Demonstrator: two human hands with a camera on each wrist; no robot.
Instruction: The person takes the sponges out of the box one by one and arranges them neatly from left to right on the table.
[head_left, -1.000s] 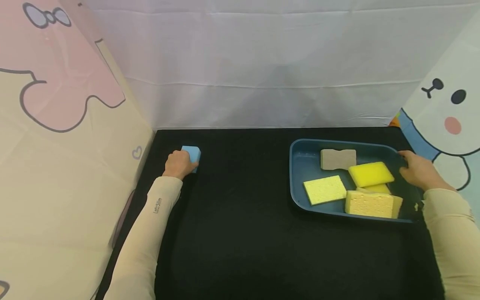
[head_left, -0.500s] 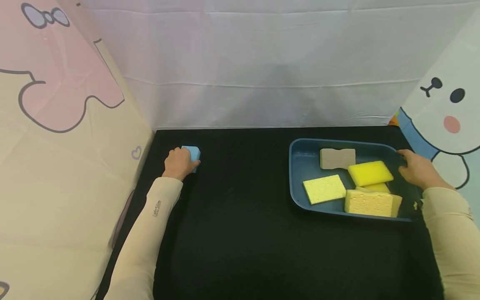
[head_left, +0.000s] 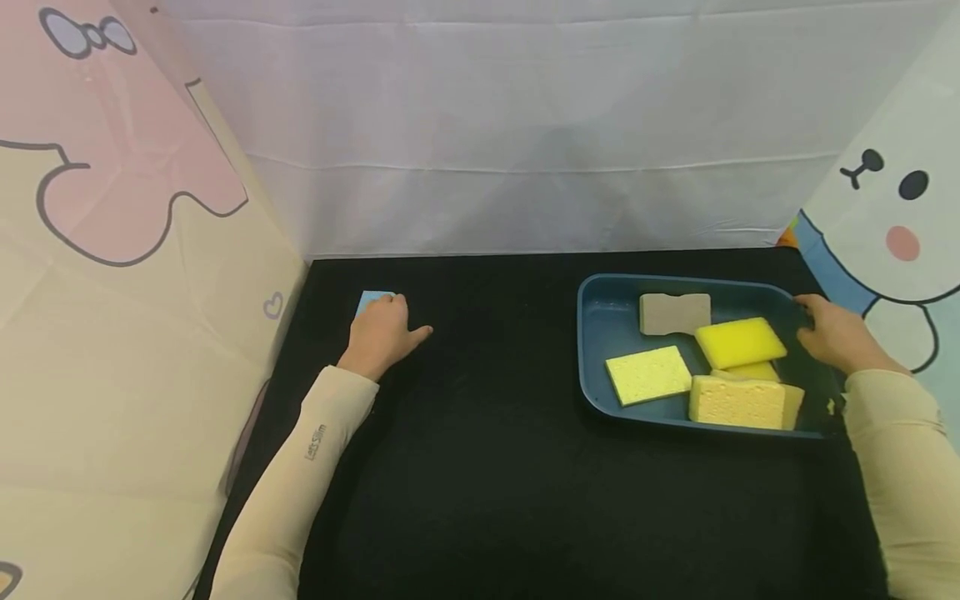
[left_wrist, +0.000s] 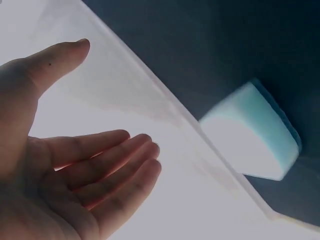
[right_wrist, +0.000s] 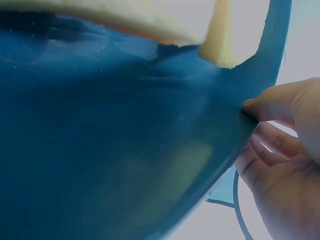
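A light blue sponge [head_left: 370, 299] lies on the black table at the far left, partly hidden behind my left hand [head_left: 380, 333]. In the left wrist view that sponge [left_wrist: 257, 132] shows apart from my fingers, which are spread loosely with the thumb held away. My right hand [head_left: 840, 335] grips the right rim of a dark blue tray [head_left: 588, 367], thumb inside and fingers outside in the right wrist view. Inside the tray are a grey-beige sponge [head_left: 675, 314], a pale yellow flat sponge [head_left: 648, 375], a bright yellow sponge [head_left: 740, 342] and a thick porous yellow sponge [head_left: 737, 403].
The black table [head_left: 480, 467] runs back to a white cloth wall [head_left: 525, 133]. Printed cloth walls stand close on the left [head_left: 150, 350] and on the right [head_left: 907, 233]. Another yellow sponge is partly hidden under the bright yellow one.
My left hand has let go of the blue sponge, opened, and moved slightly right. The sponge stays on the table. My right hand keeps its grip on the tray.
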